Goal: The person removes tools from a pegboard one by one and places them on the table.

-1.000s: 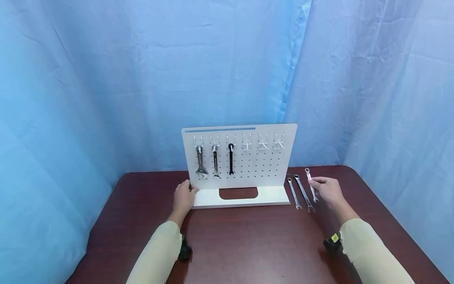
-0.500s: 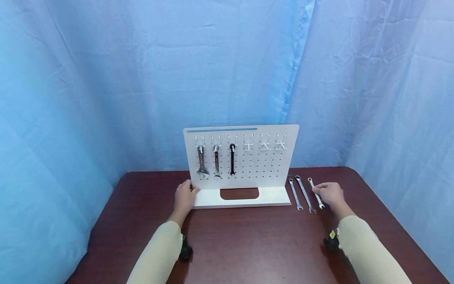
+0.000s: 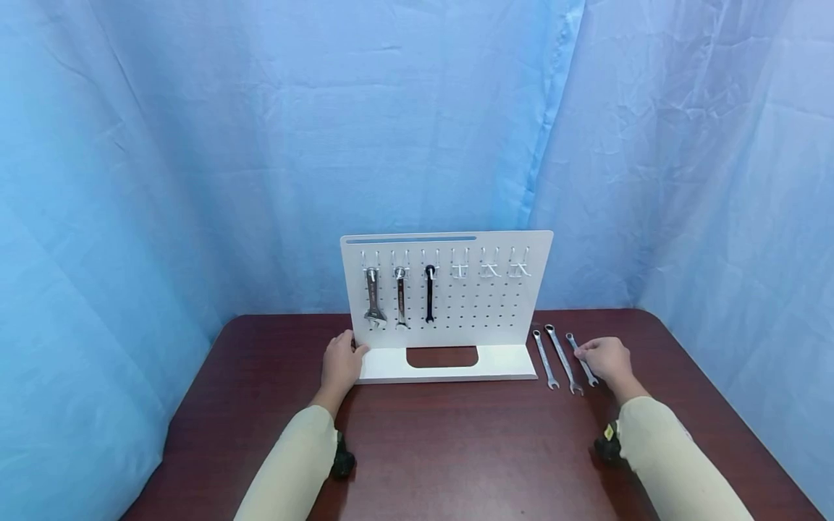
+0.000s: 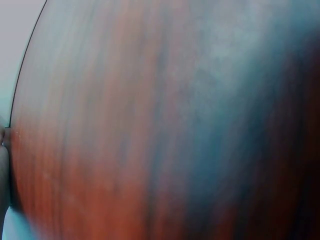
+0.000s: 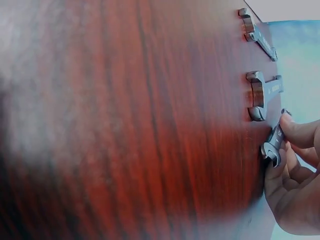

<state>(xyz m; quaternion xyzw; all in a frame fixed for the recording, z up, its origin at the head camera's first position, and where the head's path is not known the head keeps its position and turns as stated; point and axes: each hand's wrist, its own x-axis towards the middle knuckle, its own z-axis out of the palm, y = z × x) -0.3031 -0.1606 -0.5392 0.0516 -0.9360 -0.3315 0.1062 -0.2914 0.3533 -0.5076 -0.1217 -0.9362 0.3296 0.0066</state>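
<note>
In the head view, my left hand [image 3: 342, 358] grips the lower left edge of a white pegboard stand [image 3: 507, 359], its thumb at the front. My right hand [image 3: 606, 358] pinches a small combination wrench [image 3: 590, 374] between thumb and fingers, low over the table at the right. The right wrist view shows this wrench's open end [image 5: 271, 151] below the thumb. Left of it lie a longer combination wrench [image 3: 563, 359] and a shorter one [image 3: 545, 359], roughly side by side. Only a sliver of the left hand [image 4: 4, 170] appears in the left wrist view.
An adjustable wrench [image 3: 373, 297], a chrome wrench [image 3: 400, 298] and a black wrench [image 3: 429, 294] hang from the board's left hooks. Bare white hooks [image 3: 490, 269] fill its right half. Blue curtains [image 3: 417, 130] surround the dark red table [image 3: 449, 449].
My right hand has lowered the small wrench toward the table and slightly to the right, beside the other two. The left hand keeps its hold on the pegboard. The view has shifted slightly.
</note>
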